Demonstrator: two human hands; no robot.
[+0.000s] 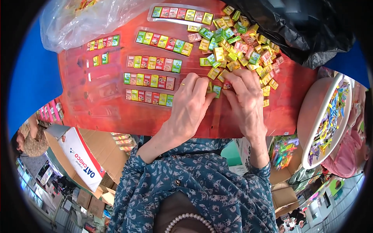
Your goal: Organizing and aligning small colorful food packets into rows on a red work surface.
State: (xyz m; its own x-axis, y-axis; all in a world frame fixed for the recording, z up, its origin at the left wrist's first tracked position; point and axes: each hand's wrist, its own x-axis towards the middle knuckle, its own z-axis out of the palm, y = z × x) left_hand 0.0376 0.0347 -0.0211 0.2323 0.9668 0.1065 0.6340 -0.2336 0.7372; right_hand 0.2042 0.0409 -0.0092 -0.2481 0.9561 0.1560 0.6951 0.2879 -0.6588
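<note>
My left hand (190,105) is closed at the middle of the red table, its thumb and fingertips on a small green box (217,91). A yellow box (210,86) shows just behind that thumb, partly hidden. Close beside it, my right hand (248,99) pinches a small red box (227,85), mostly covered by its fingers. Beyond the right hand spreads a loose pile of small boxes (233,48) in yellow, green, red and pink. To the left of the hands, several clear trays (134,37) each hold a row of such boxes; the nearest row (147,97) lies by my left wrist.
At the far left are a clear plastic bag (62,29) and a clear tray sheet (72,83) with a few boxes. A black plastic bag (311,35) lies far right. A white basin (307,151) of colourful pieces stands right; an open carton (79,155) is lower left.
</note>
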